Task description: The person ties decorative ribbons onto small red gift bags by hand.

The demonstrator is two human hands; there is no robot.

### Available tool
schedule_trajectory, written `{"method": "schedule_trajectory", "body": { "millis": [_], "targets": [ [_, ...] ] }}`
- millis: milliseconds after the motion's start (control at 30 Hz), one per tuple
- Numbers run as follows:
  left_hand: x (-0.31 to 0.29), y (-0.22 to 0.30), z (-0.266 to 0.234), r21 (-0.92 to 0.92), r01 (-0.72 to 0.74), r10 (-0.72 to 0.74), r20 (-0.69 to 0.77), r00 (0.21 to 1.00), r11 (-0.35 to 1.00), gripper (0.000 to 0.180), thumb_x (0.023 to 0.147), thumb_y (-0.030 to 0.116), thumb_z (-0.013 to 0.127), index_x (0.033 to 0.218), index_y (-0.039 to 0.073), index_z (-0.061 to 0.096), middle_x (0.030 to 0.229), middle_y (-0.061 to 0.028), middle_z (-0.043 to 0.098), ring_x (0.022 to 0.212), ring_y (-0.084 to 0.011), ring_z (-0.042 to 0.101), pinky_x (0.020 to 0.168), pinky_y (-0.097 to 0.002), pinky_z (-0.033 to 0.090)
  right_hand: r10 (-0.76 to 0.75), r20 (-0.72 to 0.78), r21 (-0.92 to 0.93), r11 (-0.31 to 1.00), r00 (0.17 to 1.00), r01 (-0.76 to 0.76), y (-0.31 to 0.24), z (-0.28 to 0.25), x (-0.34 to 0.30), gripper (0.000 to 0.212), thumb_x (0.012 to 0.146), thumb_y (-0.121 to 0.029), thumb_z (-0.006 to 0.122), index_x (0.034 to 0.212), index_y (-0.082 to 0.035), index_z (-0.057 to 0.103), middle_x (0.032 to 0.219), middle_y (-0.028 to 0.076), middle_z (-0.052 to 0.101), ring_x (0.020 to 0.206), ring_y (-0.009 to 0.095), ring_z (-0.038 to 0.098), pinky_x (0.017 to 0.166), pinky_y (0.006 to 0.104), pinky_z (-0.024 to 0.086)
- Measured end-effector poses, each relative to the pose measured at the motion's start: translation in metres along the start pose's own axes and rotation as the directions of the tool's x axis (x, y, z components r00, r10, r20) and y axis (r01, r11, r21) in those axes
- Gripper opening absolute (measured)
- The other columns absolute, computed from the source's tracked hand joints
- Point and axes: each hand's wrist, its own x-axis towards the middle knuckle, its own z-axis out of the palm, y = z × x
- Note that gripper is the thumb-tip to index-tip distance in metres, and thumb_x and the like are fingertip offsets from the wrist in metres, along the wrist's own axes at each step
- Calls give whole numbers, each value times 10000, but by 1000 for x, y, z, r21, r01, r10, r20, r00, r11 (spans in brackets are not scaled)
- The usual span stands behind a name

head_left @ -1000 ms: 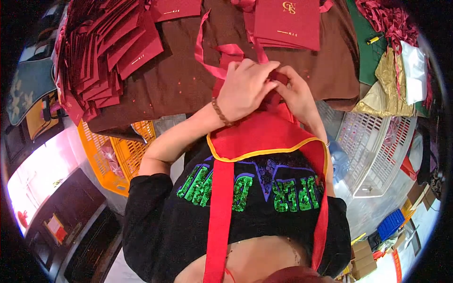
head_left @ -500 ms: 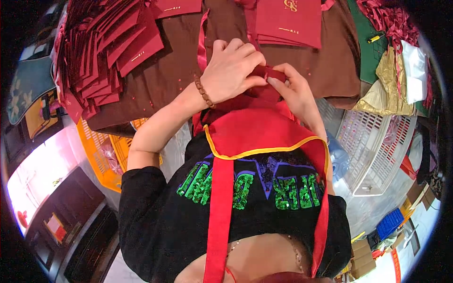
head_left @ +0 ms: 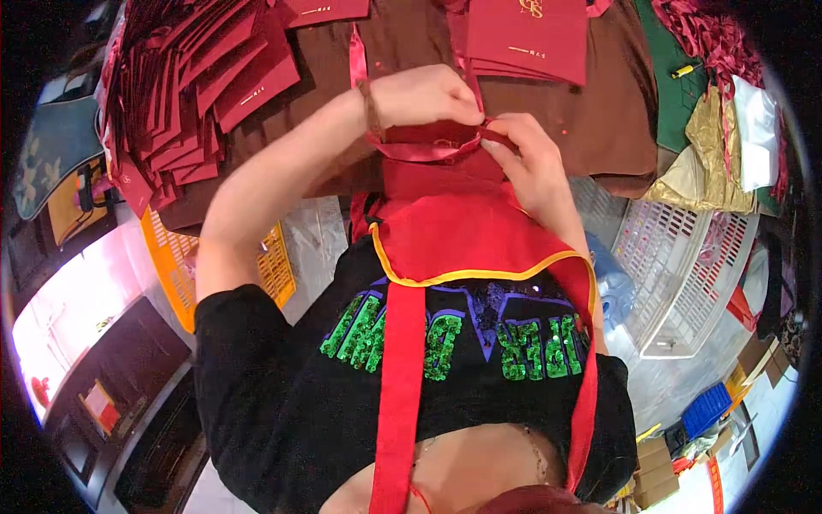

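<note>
A dark red paper bag or folder (head_left: 445, 177) with a gold print lies at the table's near edge, just above my red apron (head_left: 471, 240). Across it runs a shiny red ribbon (head_left: 418, 153), which curves in a loop under my left wrist. My left hand (head_left: 428, 96) has its fingers pinched on the ribbon where it meets the right fingers. Thumb and forefinger of my right hand (head_left: 529, 163) press together on the ribbon at the bag's upper right. The exact spot where the ribbon crosses is partly hidden by the fingertips.
Dark red folders (head_left: 248, 77) are heaped at the left of the brown tablecloth (head_left: 608, 128); another stack (head_left: 527, 43) lies beyond my hands. Red ribbons (head_left: 715, 38) and gold wrapping (head_left: 706, 163) sit at the right. A white crate (head_left: 664, 274) and an orange crate (head_left: 167, 265) stand below.
My left hand has turned and its elbow has swung out to the left. The ribbon now shows as a loop across the bag. My right hand keeps its pinch in nearly the same place.
</note>
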Motion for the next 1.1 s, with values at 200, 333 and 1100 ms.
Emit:
{"method": "schedule_trajectory", "body": {
  "millis": [200, 333, 1100],
  "targets": [
    [13, 4, -6, 4, 76, -76, 122, 990, 997, 236, 749, 185, 607, 832, -28, 663, 736, 2, 639, 710, -72, 550, 666, -242, 444, 52, -2, -176, 983, 999, -52, -13, 3, -1, 166, 801, -47, 597, 963, -11, 595, 1039, 149, 557, 934, 290, 565, 792, 323, 457],
    [20, 13, -6, 156, 142, -156, 80, 985, 977, 287, 634, 258, 632, 758, -1, 648, 611, -60, 574, 595, -126, 501, 583, -278, 392, 0, -21, -163, 987, 1000, -4, -10, 4, 1, 167, 795, -57, 610, 955, -12, 600, 1046, 140, 559, 922, 283, 574, 771, 323, 469],
    [-79, -46, -4, 649, 55, 302, -425, 854, 759, 513, 668, 21, 545, 1167, 117, 476, 1151, -105, 523, 1087, -312, 462, 878, -417, 386, -129, -152, -424, 904, 980, 53, 4, -16, 26, 253, 835, -71, 553, 1082, -17, 552, 998, 141, 588, 881, 224, 594, 776, 263, 455]
  ]
}}
